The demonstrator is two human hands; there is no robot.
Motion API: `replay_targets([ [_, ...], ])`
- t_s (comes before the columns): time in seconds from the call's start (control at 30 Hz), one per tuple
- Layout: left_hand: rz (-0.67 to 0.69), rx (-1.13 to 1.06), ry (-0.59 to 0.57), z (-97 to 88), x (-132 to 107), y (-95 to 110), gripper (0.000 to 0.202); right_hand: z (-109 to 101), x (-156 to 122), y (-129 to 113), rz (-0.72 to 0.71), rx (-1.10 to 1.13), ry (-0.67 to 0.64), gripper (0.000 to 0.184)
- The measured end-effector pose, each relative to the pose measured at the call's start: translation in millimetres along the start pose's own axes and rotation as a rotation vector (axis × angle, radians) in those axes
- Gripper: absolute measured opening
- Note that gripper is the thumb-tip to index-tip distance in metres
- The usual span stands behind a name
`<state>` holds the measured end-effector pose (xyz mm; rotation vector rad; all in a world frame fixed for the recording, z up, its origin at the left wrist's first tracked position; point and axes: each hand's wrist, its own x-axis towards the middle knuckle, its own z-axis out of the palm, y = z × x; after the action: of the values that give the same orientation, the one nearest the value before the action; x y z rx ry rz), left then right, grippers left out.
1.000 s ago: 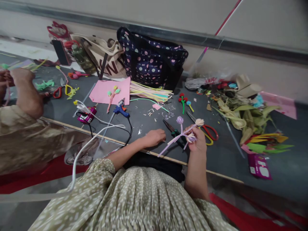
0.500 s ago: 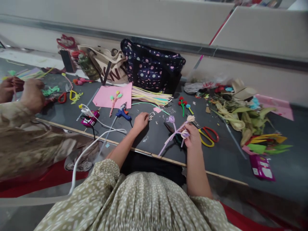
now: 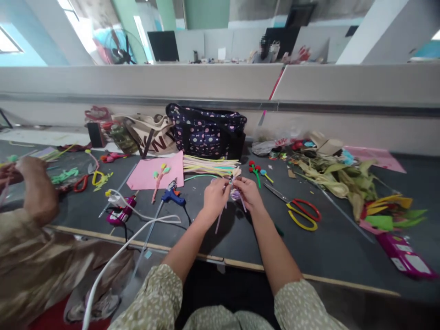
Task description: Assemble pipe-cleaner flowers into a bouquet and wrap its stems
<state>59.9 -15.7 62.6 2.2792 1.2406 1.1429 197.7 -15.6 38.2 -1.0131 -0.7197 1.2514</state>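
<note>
Both my hands meet over the dark table, closed around a bunch of lilac pipe cleaner flowers (image 3: pixel 235 195). My left hand (image 3: pixel 216 198) pinches it from the left, with a lilac stem hanging below the fingers. My right hand (image 3: pixel 248 191) grips its other side, and a pale cream bloom (image 3: pixel 237 172) shows above the fingertips. Much of the bunch is hidden by my fingers. To the right lie scissors (image 3: pixel 298 213) with red and yellow handles. Beyond my hands are a small red and green pipe cleaner flower (image 3: pixel 255 170) and a pile of loose pipe cleaners (image 3: pixel 209 164).
A blue glue gun (image 3: pixel 173 196) and its white cable (image 3: pixel 151 222) lie to the left, near a pink sheet (image 3: pixel 173 172). Bags (image 3: pixel 206 133) stand at the back. Dried husks (image 3: pixel 343 183) are heaped at right. A co-worker's arm (image 3: pixel 39 192) is at far left.
My left hand has left the tabletop and joined my right at the lilac flowers. My right hand has moved left and farther from me with them. The view has tilted up.
</note>
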Motion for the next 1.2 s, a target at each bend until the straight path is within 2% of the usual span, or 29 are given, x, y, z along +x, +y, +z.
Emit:
replay_targets([
  [0.1,-0.079,-0.029,-0.083,11.0,1.5,-11.4,0.011,-0.2,2.0,9.3,-0.029,-0.006,0.021,0.017],
  [0.3,-0.215,-0.327,-0.098,23.6,-1.8,-30.0,0.014,-4.0,-2.6,13.0,-0.126,-0.180,0.043,0.016],
  [0.43,-0.298,-0.519,-0.083,19.4,-2.4,-32.5,0.016,-2.2,-7.9,8.2,-0.180,-0.301,-0.001,0.015],
  [0.57,-0.362,-0.665,-0.072,11.4,0.2,-27.8,0.014,0.3,-10.7,7.1,-0.222,-0.306,-0.027,0.015],
  [0.93,-0.515,-1.040,-0.222,0.5,-0.2,-27.7,0.020,-3.6,-17.4,2.6,-0.296,-0.325,-0.114,0.014],
  [1.2,-0.604,-1.156,-0.327,-4.2,1.9,-30.5,0.025,2.3,-23.1,1.0,-0.221,-0.179,-0.163,0.013],
])
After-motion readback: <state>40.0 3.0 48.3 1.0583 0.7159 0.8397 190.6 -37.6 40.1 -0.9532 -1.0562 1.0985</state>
